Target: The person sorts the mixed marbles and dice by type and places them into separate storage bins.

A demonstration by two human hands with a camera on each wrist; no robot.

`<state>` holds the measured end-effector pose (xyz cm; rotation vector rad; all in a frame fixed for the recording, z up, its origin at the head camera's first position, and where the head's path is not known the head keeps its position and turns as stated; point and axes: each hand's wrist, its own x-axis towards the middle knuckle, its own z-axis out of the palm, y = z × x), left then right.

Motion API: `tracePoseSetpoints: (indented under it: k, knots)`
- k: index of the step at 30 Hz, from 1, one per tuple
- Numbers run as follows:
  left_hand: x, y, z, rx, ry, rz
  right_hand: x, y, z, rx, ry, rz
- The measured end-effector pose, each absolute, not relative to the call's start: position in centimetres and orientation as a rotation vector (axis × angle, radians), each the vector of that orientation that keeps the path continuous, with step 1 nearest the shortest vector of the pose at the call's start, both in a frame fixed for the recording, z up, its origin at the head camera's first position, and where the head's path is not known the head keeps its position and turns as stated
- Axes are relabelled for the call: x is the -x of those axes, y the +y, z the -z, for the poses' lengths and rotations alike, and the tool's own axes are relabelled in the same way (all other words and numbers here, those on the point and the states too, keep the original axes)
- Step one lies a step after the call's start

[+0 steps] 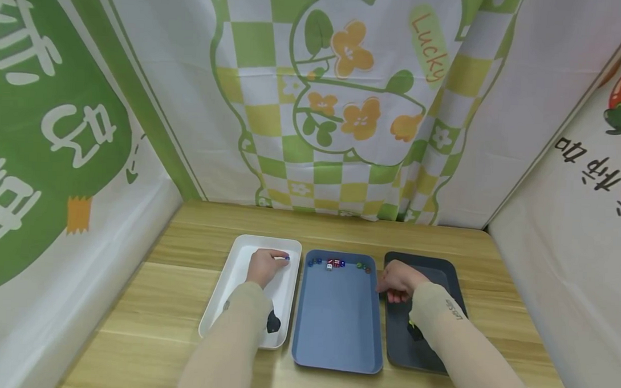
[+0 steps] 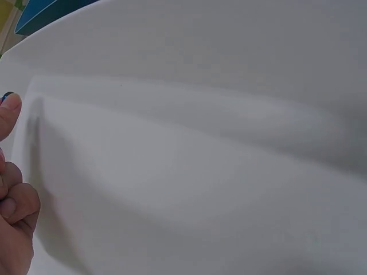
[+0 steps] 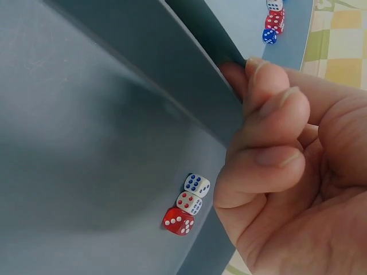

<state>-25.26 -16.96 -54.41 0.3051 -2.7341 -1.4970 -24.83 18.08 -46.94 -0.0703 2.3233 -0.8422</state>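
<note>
Left grip: left hand, narrow, pinching a blue die at the white tray's far right corner.
Held die, facing: mostly hidden by fingertips, pips unreadable; a cube, so no long axis.
Right grip: right hand, fingers curled, at the adjoining rims of the blue tray and dark tray; whether it holds anything, cannot tell.
Dark-tray dice: three, close-set by one edge, below the fingers; row slants from lower left to upper right in the right wrist view.
Blue-tray dice: left group, middle group, right group, strung crosswise along the far end.
Trays: side by side on the counter, long axes running roughly near to far.
Progress, judged: partway; three groups placed, held die and dark-tray dice outstanding.
</note>
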Motion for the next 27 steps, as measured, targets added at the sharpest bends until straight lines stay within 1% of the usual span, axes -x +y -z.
tracePoseSetpoints:
  k: [20,27]
  knots:
    - [25.6,-16.5,55.7,-0.367,-2.895,1.319,24.7,18.1,46.9,0.075,2.354,0.820]
    - [25.5,-16.4,55.7,-0.382,-2.913,1.344,24.8,18.3,46.9,0.077,2.345,0.823]
